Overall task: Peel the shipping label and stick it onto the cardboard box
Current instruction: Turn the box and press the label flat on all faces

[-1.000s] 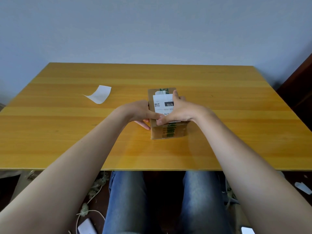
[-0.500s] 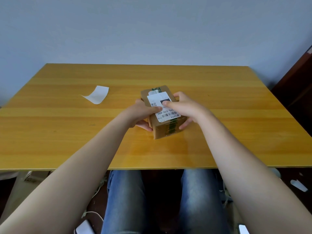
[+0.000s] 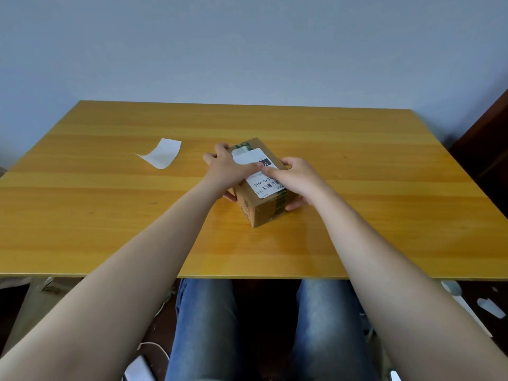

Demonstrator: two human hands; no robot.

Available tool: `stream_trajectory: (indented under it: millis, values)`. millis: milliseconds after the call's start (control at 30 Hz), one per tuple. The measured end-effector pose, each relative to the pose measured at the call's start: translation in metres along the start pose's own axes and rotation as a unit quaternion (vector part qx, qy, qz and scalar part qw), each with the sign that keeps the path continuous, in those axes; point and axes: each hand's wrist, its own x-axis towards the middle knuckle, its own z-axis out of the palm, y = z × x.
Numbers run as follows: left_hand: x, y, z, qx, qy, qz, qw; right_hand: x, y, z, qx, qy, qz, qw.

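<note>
A small brown cardboard box (image 3: 261,213) with green tape stands near the middle of the wooden table (image 3: 357,188), turned at an angle. A white shipping label (image 3: 264,185) with a barcode lies on the box's top face. My left hand (image 3: 231,169) grips the box's left side, its thumb lying across the label. My right hand (image 3: 297,177) holds the right side, with its fingers pressing on the label's right part. Both hands hide part of the label.
A curled white backing sheet (image 3: 162,154) lies on the table to the left of the box. The table's near edge runs above my knees. White cables and small items lie on the floor below. A dark cabinet (image 3: 492,149) stands at the right.
The box has turned so its near end points to the right. My left hand has slid further along the box's left side and over the label. My right hand has shifted to the right side.
</note>
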Motion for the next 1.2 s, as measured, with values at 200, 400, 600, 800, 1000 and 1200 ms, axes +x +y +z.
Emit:
stream_trajectory:
  millis: [200, 400, 600, 800, 1000, 1200]
  values:
    - [0.002, -0.003, 0.000, -0.007, 0.007, -0.003, 1.000, 0.002, -0.001, 0.000, 0.013, -0.011, -0.018, 1.000]
    - [-0.001, 0.004, -0.004, 0.025, -0.020, -0.004, 0.999, 0.000, 0.008, -0.004, 0.032, -0.024, -0.064, 0.997]
    - [-0.002, -0.005, -0.006, 0.024, -0.047, 0.014, 0.999, -0.006, 0.010, -0.005, 0.035, -0.037, -0.096, 0.994]
    - [-0.004, -0.013, -0.006, 0.009, -0.055, 0.039, 0.998, -0.011, 0.009, -0.004, -0.007, -0.050, -0.103, 0.993]
    - [-0.005, -0.016, -0.009, 0.014, -0.082, 0.050, 0.995, -0.010, 0.012, -0.004, -0.035, -0.070, -0.125, 0.989]
    - [-0.007, -0.017, -0.010, 0.031, -0.103, 0.057, 0.993, -0.006, 0.012, -0.005, -0.050, -0.092, -0.128, 0.986]
